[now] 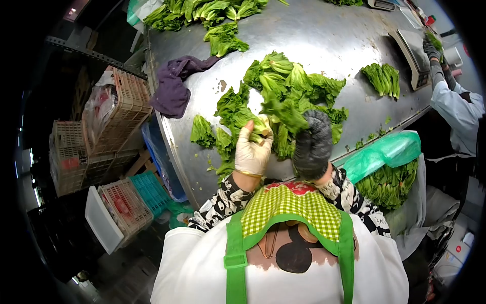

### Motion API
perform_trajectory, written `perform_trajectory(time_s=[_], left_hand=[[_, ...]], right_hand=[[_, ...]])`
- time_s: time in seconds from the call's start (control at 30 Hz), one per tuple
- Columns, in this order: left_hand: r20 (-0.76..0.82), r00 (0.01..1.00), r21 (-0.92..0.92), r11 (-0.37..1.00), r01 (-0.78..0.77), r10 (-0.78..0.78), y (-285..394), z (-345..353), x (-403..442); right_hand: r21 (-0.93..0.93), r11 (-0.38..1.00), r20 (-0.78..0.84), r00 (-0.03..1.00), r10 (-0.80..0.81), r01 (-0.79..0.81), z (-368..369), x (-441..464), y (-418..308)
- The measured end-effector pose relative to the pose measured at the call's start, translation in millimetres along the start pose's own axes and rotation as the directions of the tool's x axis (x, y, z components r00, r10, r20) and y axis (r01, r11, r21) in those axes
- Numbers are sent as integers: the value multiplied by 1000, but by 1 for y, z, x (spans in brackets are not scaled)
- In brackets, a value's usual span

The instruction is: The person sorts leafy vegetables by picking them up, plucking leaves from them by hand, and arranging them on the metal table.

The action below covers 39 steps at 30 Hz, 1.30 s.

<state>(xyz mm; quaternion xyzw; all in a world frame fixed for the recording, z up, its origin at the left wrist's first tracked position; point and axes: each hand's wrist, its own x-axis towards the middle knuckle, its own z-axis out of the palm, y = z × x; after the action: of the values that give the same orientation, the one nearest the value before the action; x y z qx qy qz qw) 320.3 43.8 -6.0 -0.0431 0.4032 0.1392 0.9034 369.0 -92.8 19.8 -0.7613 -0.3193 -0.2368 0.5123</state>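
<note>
My left hand (252, 153), in a pale thin glove, grips the cut stem end of a leafy green (243, 117) whose leaves point up and left. Close by on the right, my right hand (313, 145) wears a dark grey glove and is curled. Leaves (286, 111) stick out to the left of its fingertips, partly blurred; what lies inside its fingers is hidden. Both hands are over the near edge of the metal table (197, 162), in front of a loose heap of leafy greens (298, 81). A small separate bunch (202, 131) lies left of my left hand.
A purple cloth (173, 88) lies on the table's left side. More greens (223, 38) lie at the back, and a bunch (382, 79) near a scale (411, 55). A co-worker's gloved hand (432, 49) is beyond it. Crates (119, 114) stand left; a bag of greens (390, 185) sits right.
</note>
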Motion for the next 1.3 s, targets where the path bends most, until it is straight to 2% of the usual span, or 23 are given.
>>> perform_trajectory(time_s=[0.07,0.17,0.23,0.27,0.3,0.4,0.43,0.47,0.53,0.57,0.6,0.63,0.7,0.77,0.9,0.93,0.97,1.0,1.1,1.13,1.2,1.23,1.3], left_hand=[[126,992,34,999,-8,4,13,12,-12],[337,942,81,996,-35,5,43,13,-13],[504,864,95,993,-64,7,59,15,-16],[534,845,69,997,-39,-4,63,17,-18],[563,826,48,999,-10,-19,65,20,-21],[596,801,19,998,60,-60,64,21,-19],[595,800,38,997,67,-76,61,22,-22],[596,796,59,995,80,-100,56,21,-23],[601,785,82,989,123,-148,45,21,-26],[617,758,107,976,189,-214,43,20,-26],[629,727,132,959,249,-275,42,19,-25],[672,712,162,979,126,-203,35,21,-26],[601,737,231,950,212,-310,34,21,-28],[540,758,304,925,228,-365,34,18,-23],[489,820,281,943,176,-298,23,6,-12],[482,823,253,947,199,-301,25,-7,1],[474,826,225,949,221,-305,26,-21,15],[437,861,322,939,121,-260,22,-19,10],[415,890,512,857,-57,-189,4,8,-15],[507,850,573,792,-210,-142,-1,9,-16],[406,900,484,873,-65,-158,-6,15,-13],[407,898,486,872,-58,-167,-6,14,-9],[407,895,492,870,-46,-182,-4,8,-2]], right_hand=[[64,998,0,1000,7,-7,-6,4,-5],[80,987,304,946,109,-139,-20,-2,-12],[-144,978,748,630,206,-148,-17,-3,-12],[-253,962,879,392,272,-101,-15,-4,-12],[-501,865,863,65,501,-11,-3,-5,-14],[-250,922,792,486,371,-297,-10,-17,-10],[-95,974,608,762,221,-207,-6,-19,-11],[27,889,602,717,351,-458,-7,-17,-13],[263,514,618,551,561,-817,-4,13,-27],[262,518,642,548,536,-814,-2,17,-22],[295,422,669,501,549,-857,2,17,-23],[323,320,695,453,559,-891,6,18,-25],[306,177,761,352,545,-936,10,18,-25],[314,168,762,353,542,-935,10,22,-29],[306,564,598,616,513,-767,11,11,-16],[-21,1000,488,873,-3,15,12,-3,2],[51,931,521,804,285,-363,12,-5,2],[126,717,563,644,518,-686,15,-7,-1],[144,724,525,673,522,-674,15,-13,6],[191,703,510,681,525,-685,12,-10,3],[286,653,492,692,527,-701,8,-4,-1],[236,715,461,724,513,-658,9,-7,4],[371,628,454,723,520,-684,14,-12,12]])
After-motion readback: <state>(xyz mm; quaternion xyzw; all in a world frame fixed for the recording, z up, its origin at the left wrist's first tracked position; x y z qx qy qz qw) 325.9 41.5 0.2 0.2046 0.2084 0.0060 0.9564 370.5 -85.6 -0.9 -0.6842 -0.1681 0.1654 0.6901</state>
